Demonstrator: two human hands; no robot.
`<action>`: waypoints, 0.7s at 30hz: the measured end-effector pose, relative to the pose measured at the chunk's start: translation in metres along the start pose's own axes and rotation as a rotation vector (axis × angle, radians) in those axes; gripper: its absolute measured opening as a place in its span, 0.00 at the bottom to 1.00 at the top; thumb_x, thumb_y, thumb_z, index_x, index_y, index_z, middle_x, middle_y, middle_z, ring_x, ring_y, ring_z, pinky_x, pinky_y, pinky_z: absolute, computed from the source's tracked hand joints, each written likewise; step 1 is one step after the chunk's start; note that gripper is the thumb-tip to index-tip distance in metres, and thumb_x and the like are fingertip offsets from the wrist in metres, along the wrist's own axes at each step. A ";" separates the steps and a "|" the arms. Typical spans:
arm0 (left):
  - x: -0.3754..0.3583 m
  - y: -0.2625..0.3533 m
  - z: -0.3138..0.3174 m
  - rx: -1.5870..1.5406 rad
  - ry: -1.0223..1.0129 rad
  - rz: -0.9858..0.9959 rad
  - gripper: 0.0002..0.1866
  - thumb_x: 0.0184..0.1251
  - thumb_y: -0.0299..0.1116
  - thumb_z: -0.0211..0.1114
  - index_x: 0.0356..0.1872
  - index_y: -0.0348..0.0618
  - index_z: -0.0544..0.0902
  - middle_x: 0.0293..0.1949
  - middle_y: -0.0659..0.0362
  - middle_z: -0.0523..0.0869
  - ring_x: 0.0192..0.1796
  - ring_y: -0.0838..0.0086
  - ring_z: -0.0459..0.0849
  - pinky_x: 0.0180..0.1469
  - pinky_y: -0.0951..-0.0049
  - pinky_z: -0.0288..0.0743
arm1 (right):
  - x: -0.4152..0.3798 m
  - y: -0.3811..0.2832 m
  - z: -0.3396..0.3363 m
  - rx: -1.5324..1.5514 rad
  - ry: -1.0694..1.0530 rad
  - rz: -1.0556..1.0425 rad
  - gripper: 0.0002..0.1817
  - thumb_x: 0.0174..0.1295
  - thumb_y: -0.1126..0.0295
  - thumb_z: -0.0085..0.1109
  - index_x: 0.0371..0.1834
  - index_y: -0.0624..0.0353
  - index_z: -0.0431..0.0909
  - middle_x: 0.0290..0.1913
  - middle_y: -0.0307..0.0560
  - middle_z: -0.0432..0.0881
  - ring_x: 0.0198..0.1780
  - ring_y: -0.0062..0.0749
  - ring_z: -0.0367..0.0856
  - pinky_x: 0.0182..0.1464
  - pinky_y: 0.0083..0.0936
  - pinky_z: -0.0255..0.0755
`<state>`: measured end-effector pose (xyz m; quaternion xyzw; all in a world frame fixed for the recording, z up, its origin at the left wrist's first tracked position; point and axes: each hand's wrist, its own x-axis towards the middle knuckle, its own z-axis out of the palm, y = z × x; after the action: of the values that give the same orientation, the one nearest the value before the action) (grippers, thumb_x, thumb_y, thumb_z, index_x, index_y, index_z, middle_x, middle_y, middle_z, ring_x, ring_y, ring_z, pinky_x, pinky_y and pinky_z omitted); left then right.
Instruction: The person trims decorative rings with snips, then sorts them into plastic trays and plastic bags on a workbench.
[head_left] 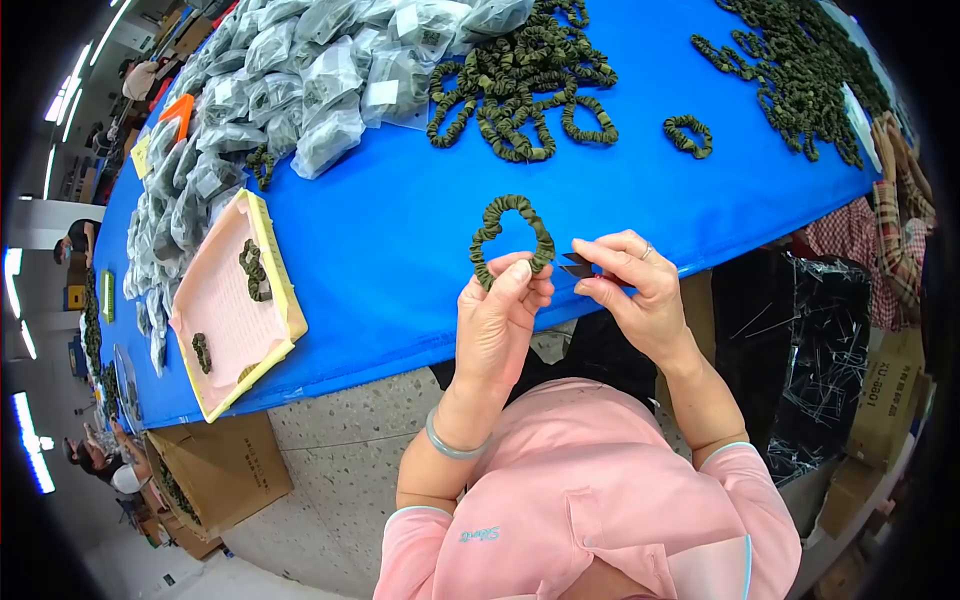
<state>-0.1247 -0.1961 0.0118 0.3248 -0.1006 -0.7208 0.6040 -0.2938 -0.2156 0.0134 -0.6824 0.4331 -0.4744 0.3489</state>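
A dark green ruffled fabric ring (541, 232) stands upright over the blue table, its lower edge pinched by my left hand (497, 310). Just to the right, my right hand (640, 285) is closed on small dark snips (600, 272), whose blades point at the ring without touching it. A single green ring (688, 136) lies on the table beyond my right hand. Farther back is a heap of similar rings (515, 75).
A yellow-rimmed tray (285, 290) with a few rings stands at the left, beside many filled plastic bags (330, 75). Another ring pile (800, 60) lies far right, near a co-worker's plaid sleeve (888, 220). A cardboard box (235, 470) is below the table's left edge.
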 end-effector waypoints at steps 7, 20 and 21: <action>-0.003 -0.002 0.001 0.123 -0.026 0.074 0.09 0.65 0.26 0.62 0.44 0.37 0.79 0.37 0.51 0.84 0.36 0.72 0.83 0.40 0.78 0.77 | 0.001 0.003 0.004 0.012 -0.010 -0.043 0.21 0.49 0.80 0.68 0.49 0.59 0.82 0.40 0.42 0.80 0.27 0.20 0.70 0.29 0.15 0.67; 0.005 -0.012 -0.006 1.353 -0.114 1.210 0.17 0.49 0.14 0.68 0.42 0.41 0.83 0.44 0.53 0.85 0.35 0.72 0.83 0.35 0.76 0.78 | 0.018 -0.011 -0.008 0.511 -0.137 0.534 0.11 0.56 0.76 0.64 0.44 0.60 0.82 0.30 0.35 0.78 0.26 0.15 0.66 0.28 0.11 0.60; 0.004 -0.012 -0.007 1.328 -0.108 1.197 0.19 0.48 0.14 0.69 0.42 0.42 0.83 0.45 0.53 0.85 0.36 0.73 0.83 0.36 0.77 0.79 | 0.019 -0.012 -0.005 0.478 -0.125 0.494 0.11 0.56 0.76 0.64 0.43 0.61 0.82 0.29 0.35 0.77 0.26 0.14 0.65 0.28 0.11 0.60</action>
<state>-0.1304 -0.1954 -0.0019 0.4661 -0.6780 -0.0924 0.5608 -0.2923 -0.2289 0.0319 -0.4838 0.4393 -0.4210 0.6291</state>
